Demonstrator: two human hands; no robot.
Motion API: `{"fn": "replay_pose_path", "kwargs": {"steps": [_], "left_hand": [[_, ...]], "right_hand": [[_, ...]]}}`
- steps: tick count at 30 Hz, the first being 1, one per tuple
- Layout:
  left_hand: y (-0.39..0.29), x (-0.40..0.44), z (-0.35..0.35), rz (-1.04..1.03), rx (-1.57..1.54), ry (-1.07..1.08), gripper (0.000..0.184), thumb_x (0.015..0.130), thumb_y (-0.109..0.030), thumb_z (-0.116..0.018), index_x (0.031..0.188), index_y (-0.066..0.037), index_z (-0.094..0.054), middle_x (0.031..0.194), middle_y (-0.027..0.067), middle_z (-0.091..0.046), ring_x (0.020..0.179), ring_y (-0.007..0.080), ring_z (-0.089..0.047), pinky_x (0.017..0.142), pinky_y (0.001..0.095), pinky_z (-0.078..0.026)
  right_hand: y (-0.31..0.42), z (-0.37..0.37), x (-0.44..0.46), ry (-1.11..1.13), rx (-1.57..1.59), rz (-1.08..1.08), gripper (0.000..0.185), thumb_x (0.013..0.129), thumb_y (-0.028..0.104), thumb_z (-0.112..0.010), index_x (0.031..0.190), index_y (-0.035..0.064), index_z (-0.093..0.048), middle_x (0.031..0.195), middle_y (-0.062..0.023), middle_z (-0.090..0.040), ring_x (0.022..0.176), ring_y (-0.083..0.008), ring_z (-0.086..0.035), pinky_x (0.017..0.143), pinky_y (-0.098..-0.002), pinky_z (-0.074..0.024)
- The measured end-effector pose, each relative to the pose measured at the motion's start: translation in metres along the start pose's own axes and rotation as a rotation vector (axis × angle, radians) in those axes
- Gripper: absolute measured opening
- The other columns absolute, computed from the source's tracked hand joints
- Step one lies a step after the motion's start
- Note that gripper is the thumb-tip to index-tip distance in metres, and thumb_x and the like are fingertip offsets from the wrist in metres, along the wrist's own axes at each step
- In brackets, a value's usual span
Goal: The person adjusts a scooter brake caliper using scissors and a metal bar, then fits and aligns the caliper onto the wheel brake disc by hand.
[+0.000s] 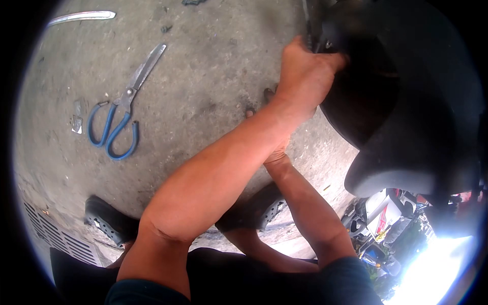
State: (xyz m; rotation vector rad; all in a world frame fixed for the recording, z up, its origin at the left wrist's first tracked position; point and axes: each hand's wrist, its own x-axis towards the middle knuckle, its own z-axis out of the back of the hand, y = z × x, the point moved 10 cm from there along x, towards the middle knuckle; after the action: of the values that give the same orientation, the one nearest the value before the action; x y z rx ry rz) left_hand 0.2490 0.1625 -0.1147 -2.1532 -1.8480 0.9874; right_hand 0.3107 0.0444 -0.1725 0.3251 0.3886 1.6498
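My left hand (307, 73) is closed at the edge of a large dark curved part (422, 101), its fingers around something dark that I cannot make out. A thin dark rod (306, 20) rises just above this hand. My right hand (278, 147) is mostly hidden beneath my left forearm. Only its wrist side shows clearly; dark tips, perhaps fingertips, poke out beyond the forearm. What it touches is hidden. Scissors (129, 93) with blue handles lie on the concrete floor (203, 61) to the left, their handles apart.
A pale curved strip (84, 17) lies at the top left. A small silvery scrap (77, 124) is beside the scissors. Dark shoes (109, 221) and a floor grate (58, 234) are near the bottom. Assorted parts (384, 218) are at the lower right.
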Motion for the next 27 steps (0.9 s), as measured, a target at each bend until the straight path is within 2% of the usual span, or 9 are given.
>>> {"fn": "replay_pose_path", "kwargs": {"steps": [4,7,11,15,19,22,24,26,27], "left_hand": [[0.0,-0.002,0.0,0.027,0.012,-0.012,0.032,0.078,-0.005,-0.072,0.108,0.002,-0.064,0.089,0.0072,-0.068,0.08,0.0153,-0.061,0.077,0.029,-0.045],[0.001,0.0,0.002,0.051,0.064,-0.023,0.031,0.078,-0.005,-0.072,0.107,0.002,-0.064,0.089,0.0069,-0.067,0.079,0.0153,-0.06,0.075,0.029,-0.046],[-0.002,0.0,0.001,0.027,0.105,-0.03,0.031,0.079,-0.005,-0.071,0.107,0.003,-0.063,0.09,0.0085,-0.067,0.079,0.0162,-0.061,0.075,0.0296,-0.046],[-0.003,0.0,-0.001,0.023,0.121,-0.031,0.034,0.079,-0.005,-0.071,0.109,0.006,-0.061,0.09,0.0115,-0.067,0.081,0.0175,-0.062,0.077,0.0309,-0.047],[-0.003,0.0,-0.001,0.042,0.172,-0.049,0.038,0.079,-0.007,-0.071,0.112,0.009,-0.059,0.09,0.0136,-0.067,0.083,0.0189,-0.062,0.079,0.0322,-0.048],[-0.004,-0.003,-0.002,0.043,0.087,-0.065,0.036,0.079,-0.009,-0.071,0.109,0.01,-0.062,0.09,0.014,-0.068,0.084,0.0201,-0.062,0.08,0.0333,-0.047],[-0.001,-0.002,-0.005,0.081,0.045,-0.052,0.032,0.079,-0.01,-0.071,0.104,0.01,-0.065,0.088,0.0144,-0.068,0.084,0.0208,-0.062,0.08,0.034,-0.046],[0.001,0.0,-0.005,0.14,0.032,-0.047,0.029,0.079,-0.01,-0.071,0.098,0.011,-0.068,0.087,0.0148,-0.069,0.084,0.0211,-0.062,0.08,0.0346,-0.046],[0.001,-0.002,-0.004,0.193,0.04,-0.05,0.027,0.078,-0.01,-0.071,0.096,0.011,-0.07,0.086,0.015,-0.069,0.084,0.021,-0.062,0.08,0.0348,-0.046]], "right_hand": [[-0.01,-0.008,-0.005,0.026,0.053,-0.046,0.067,0.084,0.018,-0.079,0.14,0.0018,-0.046,0.134,-0.0137,-0.054,0.119,-0.0254,-0.052,0.102,-0.0356,-0.0399],[-0.005,-0.005,-0.005,0.01,0.022,-0.017,0.067,0.085,0.018,-0.078,0.14,0.0021,-0.045,0.134,-0.013,-0.054,0.119,-0.0243,-0.052,0.103,-0.0351,-0.0394],[-0.006,-0.003,-0.003,-0.033,0.111,-0.025,0.066,0.085,0.019,-0.078,0.141,0.0015,-0.045,0.139,-0.0137,-0.05,0.126,-0.0254,-0.047,0.107,-0.0353,-0.0358],[-0.006,-0.006,0.0,0.003,-0.055,-0.041,0.069,0.085,0.02,-0.076,0.143,0.0004,-0.043,0.148,-0.0171,-0.04,0.137,-0.0298,-0.037,0.113,-0.0376,-0.03],[-0.001,-0.005,0.0,0.029,-0.095,-0.022,0.07,0.087,0.019,-0.072,0.146,-0.0009,-0.04,0.152,-0.0197,-0.035,0.14,-0.032,-0.033,0.115,-0.04,-0.0274],[0.006,-0.002,0.0,-0.007,-0.138,0.03,0.068,0.089,0.019,-0.07,0.146,-0.0015,-0.038,0.151,-0.0196,-0.035,0.14,-0.0322,-0.032,0.115,-0.0406,-0.0262],[-0.022,-0.013,-0.005,0.033,0.116,-0.201,0.067,0.09,0.018,-0.069,0.146,-0.0011,-0.037,0.151,-0.0197,-0.035,0.14,-0.0325,-0.031,0.115,-0.041,-0.0261],[-0.028,-0.019,-0.005,0.045,0.255,-0.241,0.067,0.091,0.018,-0.069,0.147,-0.0009,-0.037,0.15,-0.02,-0.035,0.139,-0.0332,-0.031,0.115,-0.0416,-0.0259],[-0.013,-0.011,-0.004,0.037,0.264,-0.179,0.066,0.092,0.018,-0.068,0.147,-0.001,-0.036,0.15,-0.0204,-0.035,0.139,-0.0337,-0.031,0.115,-0.042,-0.0257]]}}
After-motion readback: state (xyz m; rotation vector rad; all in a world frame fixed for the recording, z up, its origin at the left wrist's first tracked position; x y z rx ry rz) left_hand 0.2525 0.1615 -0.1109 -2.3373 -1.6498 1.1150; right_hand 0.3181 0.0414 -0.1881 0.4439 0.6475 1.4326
